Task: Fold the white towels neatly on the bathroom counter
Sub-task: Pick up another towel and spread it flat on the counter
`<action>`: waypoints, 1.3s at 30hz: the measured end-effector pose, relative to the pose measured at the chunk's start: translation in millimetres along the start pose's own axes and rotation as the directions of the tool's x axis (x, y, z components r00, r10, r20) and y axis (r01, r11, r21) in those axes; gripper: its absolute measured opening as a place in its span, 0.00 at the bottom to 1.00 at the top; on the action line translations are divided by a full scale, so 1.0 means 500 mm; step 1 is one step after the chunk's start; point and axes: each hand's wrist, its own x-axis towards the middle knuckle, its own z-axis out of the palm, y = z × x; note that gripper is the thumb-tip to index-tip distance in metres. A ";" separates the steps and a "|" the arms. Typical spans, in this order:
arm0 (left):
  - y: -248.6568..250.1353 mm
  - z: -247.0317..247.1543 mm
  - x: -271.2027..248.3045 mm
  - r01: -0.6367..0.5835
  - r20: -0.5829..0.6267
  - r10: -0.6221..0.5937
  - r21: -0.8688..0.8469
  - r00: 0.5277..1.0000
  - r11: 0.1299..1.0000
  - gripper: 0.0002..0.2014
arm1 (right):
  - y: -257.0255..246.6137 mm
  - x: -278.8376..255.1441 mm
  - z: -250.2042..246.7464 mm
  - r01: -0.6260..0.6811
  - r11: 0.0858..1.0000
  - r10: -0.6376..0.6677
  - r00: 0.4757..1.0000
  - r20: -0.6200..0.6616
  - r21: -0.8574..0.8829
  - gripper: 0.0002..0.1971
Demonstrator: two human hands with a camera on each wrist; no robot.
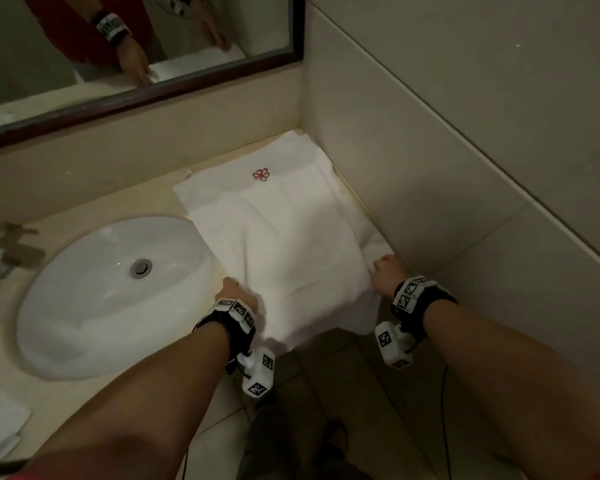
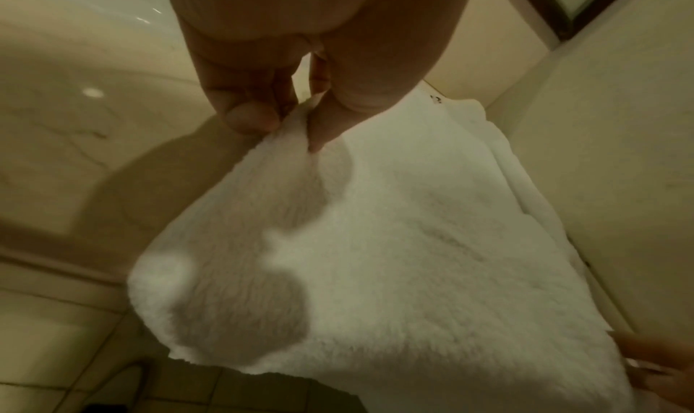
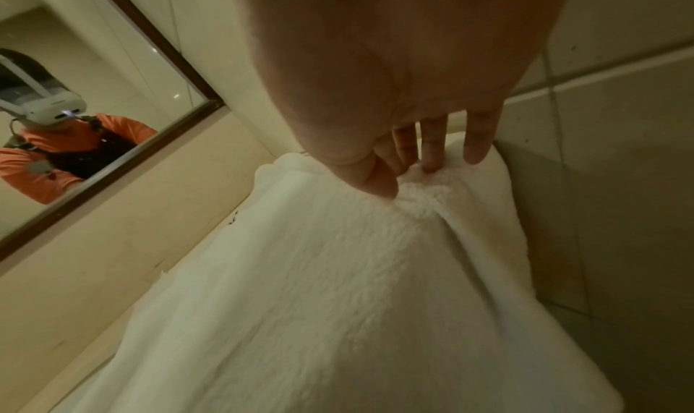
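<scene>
You pinch the white towel (image 1: pixel 284 244), spread on the counter (image 1: pixel 174 199) right of the sink (image 1: pixel 84 306), with your left hand (image 1: pixel 234 292) and right hand (image 1: pixel 387 273) at its near edge, likely to fold it away.

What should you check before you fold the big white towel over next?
1. Left hand pinches the towel edge: ok.
2. Right hand pinches the opposite edge, thumb and fingers bunching the pile: ok.
3. Towel lies fully on the counter: not ok, its near end hangs over the front.
4. Towel stays out of the sink: ok, it lies beside the rim.
5. Surface smooth: not ok, creases run across it.
6. Far layers under the red flower emblem line up: cannot tell.
</scene>
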 end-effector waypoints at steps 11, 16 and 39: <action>-0.097 -0.046 0.042 0.031 -0.041 -0.031 0.004 0.999 1.000 0.18 | -0.011 -0.023 -0.009 -0.059 0.987 0.054 0.998 -0.037 -0.147 0.22; -0.047 -0.079 0.054 0.078 -0.109 -0.072 0.047 0.991 0.996 0.24 | -0.037 -0.021 -0.019 -0.004 0.999 0.001 0.999 -0.049 -0.050 0.28; 0.021 -0.210 0.402 -0.082 -0.016 0.081 -0.212 0.997 0.974 0.16 | -0.344 0.170 -0.023 0.155 0.968 -0.144 0.987 0.069 -0.197 0.38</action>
